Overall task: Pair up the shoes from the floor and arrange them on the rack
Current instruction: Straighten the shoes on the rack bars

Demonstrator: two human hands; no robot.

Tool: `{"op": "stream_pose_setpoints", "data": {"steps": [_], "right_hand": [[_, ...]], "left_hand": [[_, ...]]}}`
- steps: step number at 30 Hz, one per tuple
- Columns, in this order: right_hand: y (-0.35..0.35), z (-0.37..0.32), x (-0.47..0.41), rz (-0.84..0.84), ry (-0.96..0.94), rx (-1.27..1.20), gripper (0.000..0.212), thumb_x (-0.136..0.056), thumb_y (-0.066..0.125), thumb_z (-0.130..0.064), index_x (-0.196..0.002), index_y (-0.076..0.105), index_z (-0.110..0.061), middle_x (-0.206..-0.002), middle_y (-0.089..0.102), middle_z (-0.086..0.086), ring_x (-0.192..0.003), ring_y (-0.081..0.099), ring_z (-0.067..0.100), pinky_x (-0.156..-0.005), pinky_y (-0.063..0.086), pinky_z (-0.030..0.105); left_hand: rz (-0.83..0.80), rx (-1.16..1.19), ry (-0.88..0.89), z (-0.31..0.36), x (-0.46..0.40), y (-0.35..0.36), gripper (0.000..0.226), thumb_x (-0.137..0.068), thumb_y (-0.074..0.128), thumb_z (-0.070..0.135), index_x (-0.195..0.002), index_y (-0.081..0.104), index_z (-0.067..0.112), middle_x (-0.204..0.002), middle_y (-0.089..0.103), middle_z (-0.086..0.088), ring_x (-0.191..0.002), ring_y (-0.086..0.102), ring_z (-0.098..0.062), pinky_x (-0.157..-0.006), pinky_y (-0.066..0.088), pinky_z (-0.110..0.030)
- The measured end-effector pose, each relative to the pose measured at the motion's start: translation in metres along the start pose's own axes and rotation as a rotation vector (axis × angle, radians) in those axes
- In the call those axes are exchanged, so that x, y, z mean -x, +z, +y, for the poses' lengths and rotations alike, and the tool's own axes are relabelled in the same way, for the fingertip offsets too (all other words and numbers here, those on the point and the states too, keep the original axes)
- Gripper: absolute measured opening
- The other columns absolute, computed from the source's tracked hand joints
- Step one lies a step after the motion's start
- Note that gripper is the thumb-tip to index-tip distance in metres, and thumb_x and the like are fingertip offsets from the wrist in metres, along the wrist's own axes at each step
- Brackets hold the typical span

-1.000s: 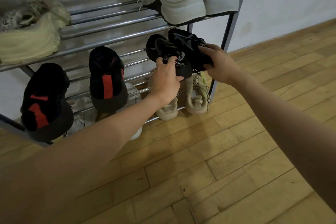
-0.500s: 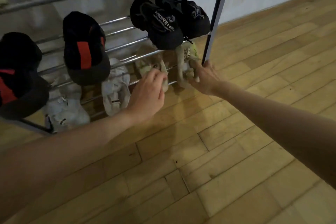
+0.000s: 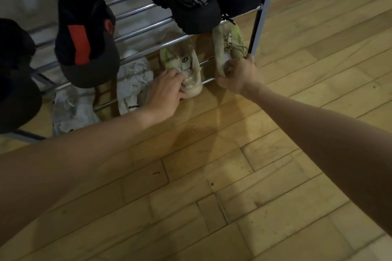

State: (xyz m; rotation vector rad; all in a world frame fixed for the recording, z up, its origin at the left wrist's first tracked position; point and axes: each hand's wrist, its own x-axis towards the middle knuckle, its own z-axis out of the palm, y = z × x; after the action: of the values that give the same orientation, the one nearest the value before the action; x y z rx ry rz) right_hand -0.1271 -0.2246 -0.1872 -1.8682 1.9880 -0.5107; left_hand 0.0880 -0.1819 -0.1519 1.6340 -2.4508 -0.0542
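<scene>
Two beige sneakers with green accents sit on the lowest tier of the metal shoe rack [image 3: 146, 25]. My left hand [image 3: 167, 93] grips the heel of the left beige sneaker [image 3: 182, 65]. At the heel of the right beige sneaker [image 3: 228, 46], beside the rack's right post, my right hand [image 3: 239, 76] is closed. Just above them, on the middle tier, rests a pair of black sneakers [image 3: 197, 0] with white lettering.
A black shoe with a red stripe [image 3: 84, 38] and its mate [image 3: 17, 76] hang over the middle tier at left. Two white sneakers [image 3: 133, 82] [image 3: 70, 108] lie on the bottom tier. The rack's dark post [image 3: 263, 8] stands right; wooden floor [image 3: 212, 176] fills the foreground.
Both hands let go of the black sneakers on the middle tier, dropped to the bottom tier and closed on the heels of the two beige sneakers. The view tilted downward.
</scene>
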Motion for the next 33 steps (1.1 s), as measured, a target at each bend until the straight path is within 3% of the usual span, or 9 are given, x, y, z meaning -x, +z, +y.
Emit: {"op": "stream_pose_setpoints", "data": {"steps": [3,5,8,17,21,25,28,31,33], "right_hand": [[0.001,0.016,0.016,0.034,-0.140,-0.005,0.034,-0.070,0.059,-0.054,-0.093,0.056,-0.028,-0.114,0.053,0.008,-0.116,0.038,0.034,-0.087,0.041,0.035],[-0.004,0.022,0.027,0.022,-0.246,0.017,0.045,-0.067,0.051,-0.057,-0.099,0.057,-0.026,-0.114,0.050,0.008,-0.122,0.034,0.034,-0.097,0.042,0.041],[-0.013,0.019,0.029,0.040,-0.331,0.057,0.053,-0.068,0.048,-0.055,-0.105,0.059,-0.019,-0.120,0.048,0.011,-0.128,0.032,0.035,-0.100,0.041,0.041],[-0.016,0.005,-0.025,0.024,-0.266,0.072,0.018,-0.083,0.062,-0.040,-0.094,0.059,-0.027,-0.120,0.053,0.009,-0.120,0.046,0.032,-0.092,0.043,0.037],[-0.013,0.002,-0.024,0.080,-0.206,0.168,0.044,-0.087,0.063,-0.046,-0.122,0.057,-0.020,-0.130,0.048,0.015,-0.121,0.044,0.036,-0.097,0.040,0.043],[-0.020,0.000,-0.020,0.092,-0.187,0.147,0.051,-0.085,0.065,-0.049,-0.124,0.057,-0.019,-0.130,0.048,0.014,-0.120,0.045,0.035,-0.092,0.043,0.042],[-0.026,-0.001,-0.018,0.059,-0.193,0.157,0.051,-0.085,0.065,-0.046,-0.122,0.058,-0.012,-0.126,0.046,0.016,-0.116,0.046,0.035,-0.089,0.044,0.040],[-0.029,-0.006,-0.010,0.095,-0.193,0.251,0.053,-0.086,0.064,-0.043,-0.120,0.057,-0.003,-0.123,0.045,0.020,-0.115,0.045,0.038,-0.088,0.043,0.042],[-0.031,-0.008,-0.007,0.096,-0.187,0.260,0.055,-0.085,0.066,-0.044,-0.120,0.057,-0.003,-0.122,0.046,0.020,-0.115,0.045,0.037,-0.087,0.044,0.042]], "left_hand": [[0.013,0.012,0.019,-0.003,0.000,0.003,0.027,-0.083,0.069,0.022,-0.103,0.060,0.006,-0.106,0.055,-0.007,-0.098,0.056,-0.025,-0.078,0.050,-0.041],[0.023,0.007,0.019,-0.005,0.000,0.006,0.027,-0.082,0.070,0.021,-0.102,0.059,0.006,-0.105,0.055,-0.007,-0.099,0.056,-0.025,-0.078,0.050,-0.042],[0.033,0.001,0.029,-0.006,-0.001,0.009,0.029,-0.082,0.071,0.020,-0.104,0.060,0.005,-0.108,0.056,-0.008,-0.100,0.056,-0.027,-0.080,0.050,-0.042],[-0.016,0.063,-0.012,-0.005,0.002,0.003,0.033,-0.084,0.069,0.023,-0.112,0.061,0.006,-0.116,0.054,-0.007,-0.104,0.057,-0.026,-0.087,0.050,-0.042],[-0.028,0.097,-0.103,-0.001,0.007,0.004,0.054,-0.082,0.071,0.032,-0.129,0.053,0.014,-0.137,0.041,-0.011,-0.124,0.046,-0.030,-0.104,0.043,-0.044],[-0.085,0.230,-0.278,0.011,-0.001,0.004,0.058,-0.086,0.068,0.027,-0.140,0.047,0.024,-0.147,0.034,-0.013,-0.132,0.040,-0.031,-0.109,0.032,-0.037],[-0.067,0.295,-0.296,0.019,-0.006,0.007,0.047,-0.087,0.067,0.022,-0.133,0.057,0.022,-0.140,0.044,-0.013,-0.126,0.046,-0.030,-0.106,0.032,-0.031],[-0.025,0.318,-0.256,0.028,-0.007,0.011,0.035,-0.088,0.064,0.015,-0.123,0.065,0.017,-0.119,0.053,-0.011,-0.113,0.053,-0.030,-0.096,0.036,-0.027],[-0.026,0.314,-0.229,0.030,-0.012,0.013,0.033,-0.088,0.064,0.014,-0.121,0.066,0.015,-0.119,0.053,-0.012,-0.110,0.056,-0.032,-0.096,0.038,-0.028]]}}
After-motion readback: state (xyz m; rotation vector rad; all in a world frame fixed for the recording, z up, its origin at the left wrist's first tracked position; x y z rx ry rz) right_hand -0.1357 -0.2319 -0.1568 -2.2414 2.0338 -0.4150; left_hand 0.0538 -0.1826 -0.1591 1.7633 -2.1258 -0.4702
